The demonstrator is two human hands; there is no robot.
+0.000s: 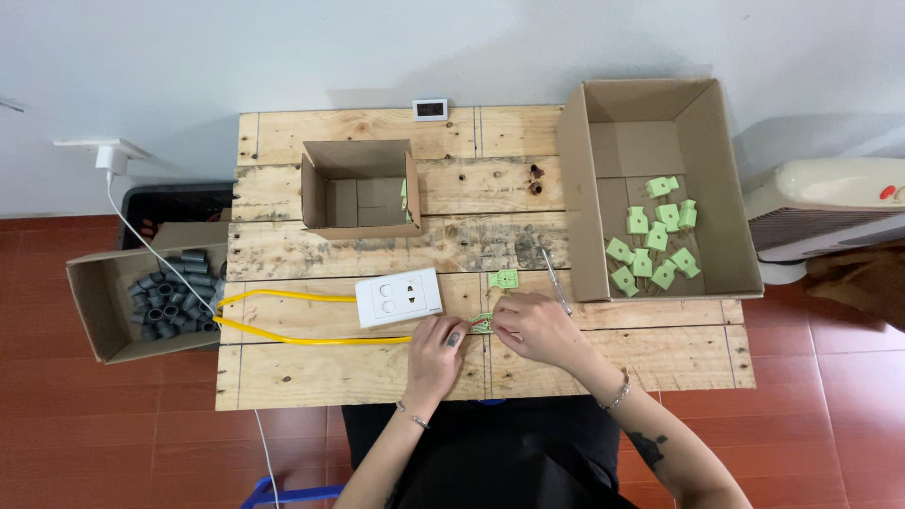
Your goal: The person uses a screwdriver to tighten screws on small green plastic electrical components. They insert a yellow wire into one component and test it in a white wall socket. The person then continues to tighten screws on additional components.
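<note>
Your left hand (436, 347) and right hand (535, 327) both pinch one small green plastic connector (482, 323), fingers closed around it, at six o'clock of the wooden table (311, 372); hold it steady against the wood.

Between my hands I see a pale green part (483, 323); left of my left hand (436, 351), a white socket plate (400, 297), yellow cable (283, 316), possibly grey caps (170, 294).
</note>
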